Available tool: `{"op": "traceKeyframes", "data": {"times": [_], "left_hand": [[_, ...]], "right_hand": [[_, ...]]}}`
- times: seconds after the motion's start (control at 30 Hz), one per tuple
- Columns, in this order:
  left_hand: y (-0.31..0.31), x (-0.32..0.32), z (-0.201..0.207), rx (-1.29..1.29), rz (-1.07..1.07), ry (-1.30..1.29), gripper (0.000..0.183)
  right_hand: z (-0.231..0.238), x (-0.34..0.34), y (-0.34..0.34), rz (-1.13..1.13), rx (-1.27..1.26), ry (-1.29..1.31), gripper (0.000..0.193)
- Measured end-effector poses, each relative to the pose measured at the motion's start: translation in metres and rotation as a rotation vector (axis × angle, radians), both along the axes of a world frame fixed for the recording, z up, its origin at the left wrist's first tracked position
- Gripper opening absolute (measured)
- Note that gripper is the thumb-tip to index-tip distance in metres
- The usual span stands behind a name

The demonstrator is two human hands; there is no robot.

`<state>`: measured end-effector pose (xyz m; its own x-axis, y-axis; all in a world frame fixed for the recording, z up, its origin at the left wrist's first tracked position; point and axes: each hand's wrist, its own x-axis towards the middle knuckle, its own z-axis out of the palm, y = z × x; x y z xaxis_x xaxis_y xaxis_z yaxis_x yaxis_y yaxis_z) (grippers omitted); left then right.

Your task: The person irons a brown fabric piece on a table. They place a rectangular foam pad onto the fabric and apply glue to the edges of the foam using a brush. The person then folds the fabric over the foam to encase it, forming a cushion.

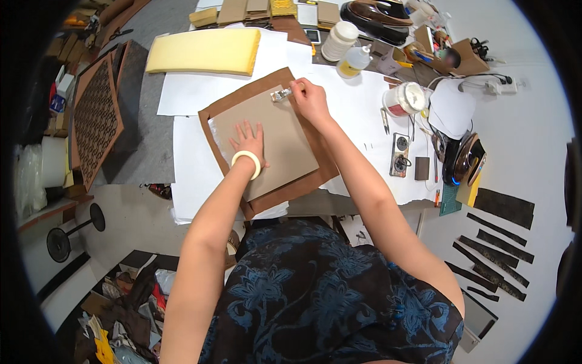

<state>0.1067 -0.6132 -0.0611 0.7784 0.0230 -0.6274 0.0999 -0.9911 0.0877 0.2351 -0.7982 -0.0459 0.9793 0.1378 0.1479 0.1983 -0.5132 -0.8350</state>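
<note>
A grey-brown board [285, 142] lies at a slant on a larger brown sheet [288, 193], which shows around its edges. White paste [217, 134] streaks the board's left edge. My left hand [249, 144] presses flat on the board with its fingers spread, a cream bangle [247, 162] on the wrist. Near the board's far right corner, my right hand [309, 100] is closed round the handle of a small brush [280, 95]. The brush's whitish head is over the board's far edge; whether it touches cannot be told.
White paper [357, 130] covers the table. A yellow foam slab [203, 51] lies at the far left. To the right are an open white tub [405, 99], a squeeze bottle [354, 62], a power strip [399, 155] and a dark iron [464, 159]. A patterned panel [96, 118] leans at left.
</note>
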Motion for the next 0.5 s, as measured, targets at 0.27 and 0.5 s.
{"op": "traceKeyframes", "data": {"times": [0.27,0.5], "left_hand": [[0.002,-0.001,-0.003,0.01,-0.016,0.004,0.139],[0.003,-0.001,-0.001,0.02,-0.046,-0.01,0.14]], "right_hand": [[-0.015,0.043,0.009,0.064,-0.277,-0.149,0.023],[-0.032,0.062,0.016,0.021,-0.429,-0.16,0.025]]}}
